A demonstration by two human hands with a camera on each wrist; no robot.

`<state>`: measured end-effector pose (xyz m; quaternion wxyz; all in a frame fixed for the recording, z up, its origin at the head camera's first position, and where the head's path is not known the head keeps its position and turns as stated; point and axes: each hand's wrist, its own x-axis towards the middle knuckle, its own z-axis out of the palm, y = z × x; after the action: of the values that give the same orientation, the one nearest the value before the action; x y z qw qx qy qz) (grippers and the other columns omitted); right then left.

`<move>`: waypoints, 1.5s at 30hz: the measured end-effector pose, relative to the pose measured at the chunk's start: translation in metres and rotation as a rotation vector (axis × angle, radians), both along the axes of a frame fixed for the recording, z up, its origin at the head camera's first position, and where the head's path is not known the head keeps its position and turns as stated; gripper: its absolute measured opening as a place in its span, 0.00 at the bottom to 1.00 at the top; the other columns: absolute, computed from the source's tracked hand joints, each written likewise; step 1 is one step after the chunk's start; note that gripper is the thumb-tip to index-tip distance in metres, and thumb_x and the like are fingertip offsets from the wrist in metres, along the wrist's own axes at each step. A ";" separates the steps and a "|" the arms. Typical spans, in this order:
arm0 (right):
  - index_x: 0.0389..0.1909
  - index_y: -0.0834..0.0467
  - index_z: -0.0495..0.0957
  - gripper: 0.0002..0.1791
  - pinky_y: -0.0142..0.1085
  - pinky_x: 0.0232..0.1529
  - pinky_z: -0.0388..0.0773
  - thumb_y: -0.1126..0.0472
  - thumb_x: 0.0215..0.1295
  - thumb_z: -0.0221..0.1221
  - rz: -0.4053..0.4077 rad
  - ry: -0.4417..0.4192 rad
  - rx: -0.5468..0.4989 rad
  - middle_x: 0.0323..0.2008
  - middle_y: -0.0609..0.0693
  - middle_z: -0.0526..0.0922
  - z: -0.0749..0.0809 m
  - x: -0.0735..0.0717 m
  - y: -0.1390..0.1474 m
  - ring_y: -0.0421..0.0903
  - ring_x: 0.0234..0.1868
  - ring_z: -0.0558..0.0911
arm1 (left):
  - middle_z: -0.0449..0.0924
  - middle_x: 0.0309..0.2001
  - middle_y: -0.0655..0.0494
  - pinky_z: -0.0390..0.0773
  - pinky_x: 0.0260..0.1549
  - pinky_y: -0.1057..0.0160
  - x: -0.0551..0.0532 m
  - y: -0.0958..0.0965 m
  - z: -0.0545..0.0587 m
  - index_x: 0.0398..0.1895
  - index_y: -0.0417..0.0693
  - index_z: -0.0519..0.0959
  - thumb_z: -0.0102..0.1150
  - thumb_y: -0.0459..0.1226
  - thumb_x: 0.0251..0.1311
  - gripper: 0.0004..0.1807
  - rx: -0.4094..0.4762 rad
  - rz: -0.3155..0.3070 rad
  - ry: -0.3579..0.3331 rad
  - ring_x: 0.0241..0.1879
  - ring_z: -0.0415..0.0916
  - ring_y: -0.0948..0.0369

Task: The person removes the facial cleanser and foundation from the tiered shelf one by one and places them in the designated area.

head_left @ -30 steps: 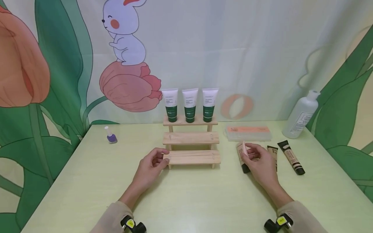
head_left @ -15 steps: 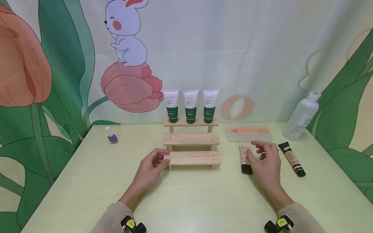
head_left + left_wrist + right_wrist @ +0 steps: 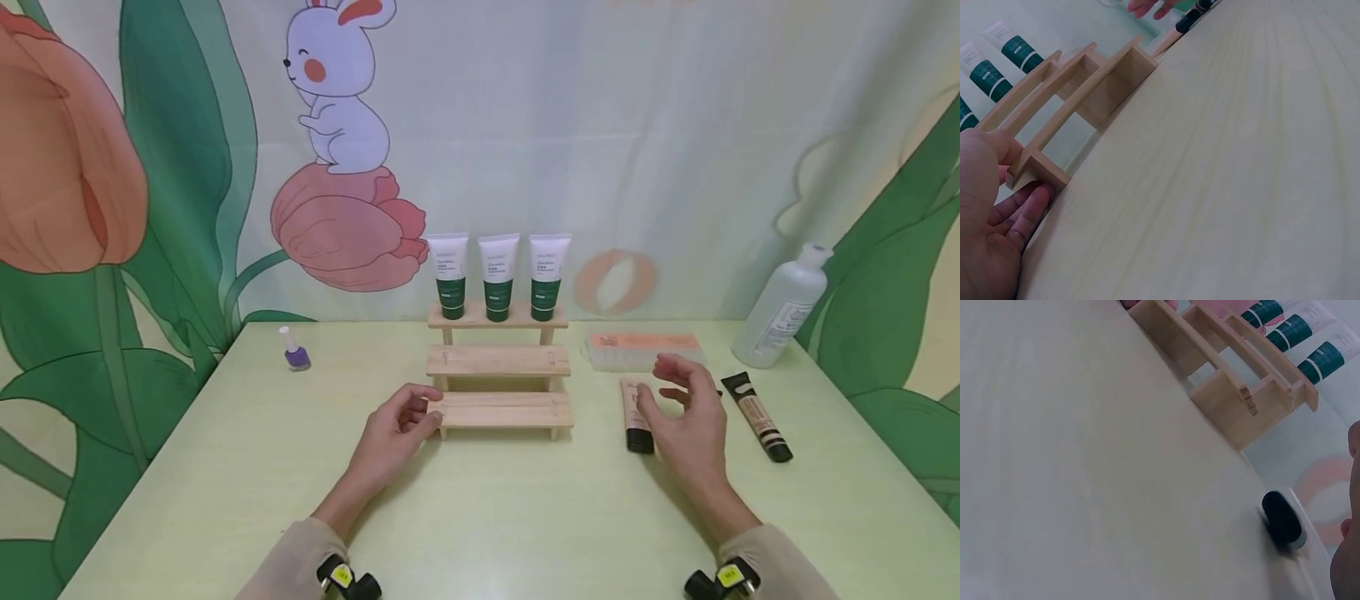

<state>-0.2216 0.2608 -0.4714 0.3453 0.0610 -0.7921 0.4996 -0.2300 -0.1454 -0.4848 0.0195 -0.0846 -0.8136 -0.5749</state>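
My left hand pinches the left end of the lowest step of a three-tier wooden display rack. In the left wrist view, its thumb lies at the step's top and the other fingers are below the end. My right hand hovers with fingers parted over a beige tube with a black cap, which lies on the table. The thumb overlaps this tube's right side; contact cannot be told. A gold-and-black tube lies right of the hand. Three white-and-green tubes stand on the rack's top step.
A clear plastic case with an orange label lies behind the right hand. A white bottle stands at the back right. At the back left is a small purple nail polish bottle. A printed curtain hangs behind the table.
My right hand has let go of the beige tube, which was tilted and now lies flat. The fingers have spread and moved slightly right. The left hand keeps its grip on the rack.
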 end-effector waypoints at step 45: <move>0.76 0.54 0.67 0.40 0.40 0.56 0.84 0.65 0.69 0.77 0.295 -0.048 -0.206 0.62 0.54 0.76 0.092 -0.096 -0.108 0.49 0.61 0.81 | 0.82 0.47 0.52 0.80 0.43 0.68 0.001 0.000 0.002 0.60 0.57 0.85 0.69 0.38 0.78 0.12 -0.001 0.016 -0.003 0.44 0.79 0.56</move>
<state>-0.3179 0.1533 -0.3789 0.2536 0.1291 -0.7272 0.6247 -0.2288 -0.1452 -0.4825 0.0230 -0.0771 -0.8146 -0.5744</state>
